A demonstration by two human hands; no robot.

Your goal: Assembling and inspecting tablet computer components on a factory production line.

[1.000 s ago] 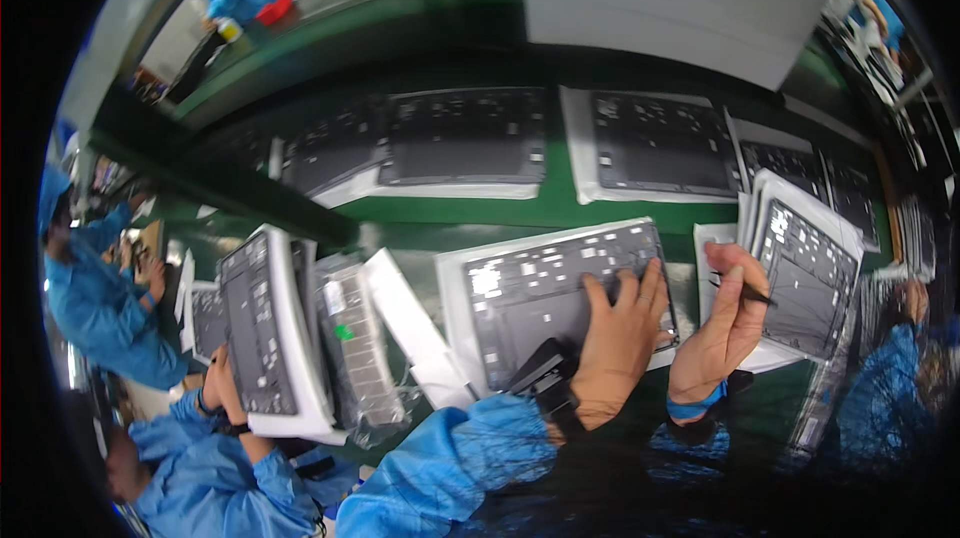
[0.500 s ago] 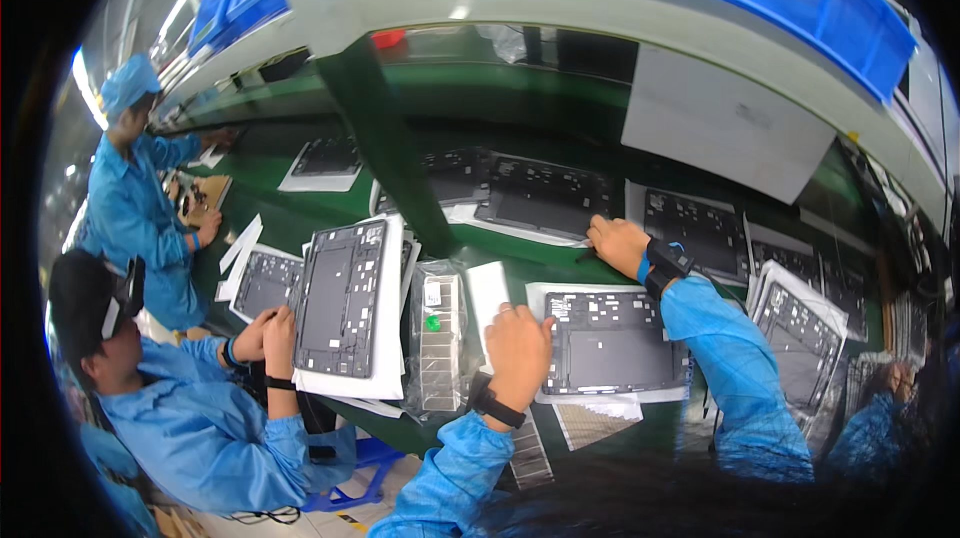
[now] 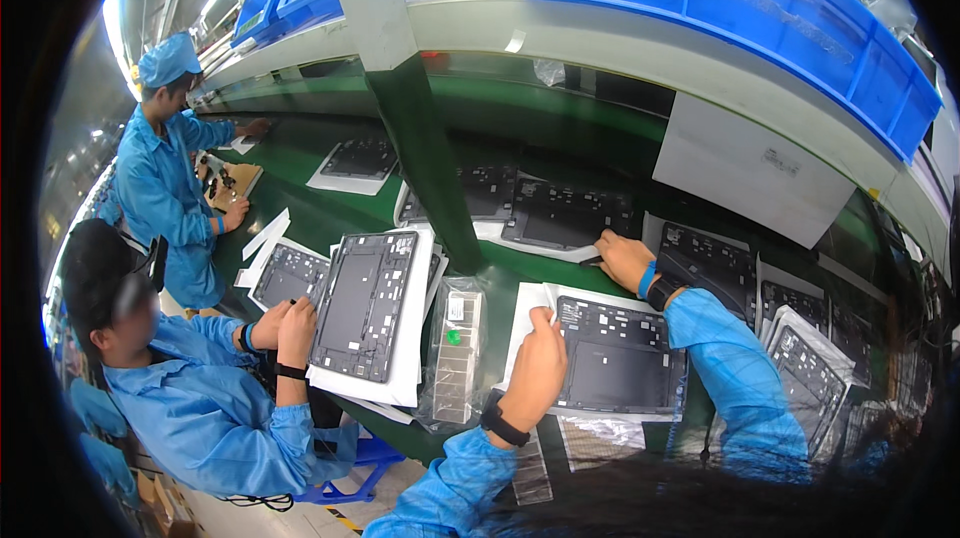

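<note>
Carefully, the left hand [image 3: 535, 368] pinches the white backing sheet's near-left edge under the dark rectangular tablet shell [image 3: 615, 353] between both hands; the right hand [image 3: 622, 260], fingers curled, presses beyond it. Keep grip steady.

Green belt [image 3: 330, 213] open toward its far-left edge; grey post [image 3: 425, 153] and bagged tray [image 3: 455, 353] block the centre.

Probably an electronics factory: green conveyor belt [image 3: 330, 208], blue-coated workers [image 3: 165, 178], device chassis [image 3: 362, 303].
</note>
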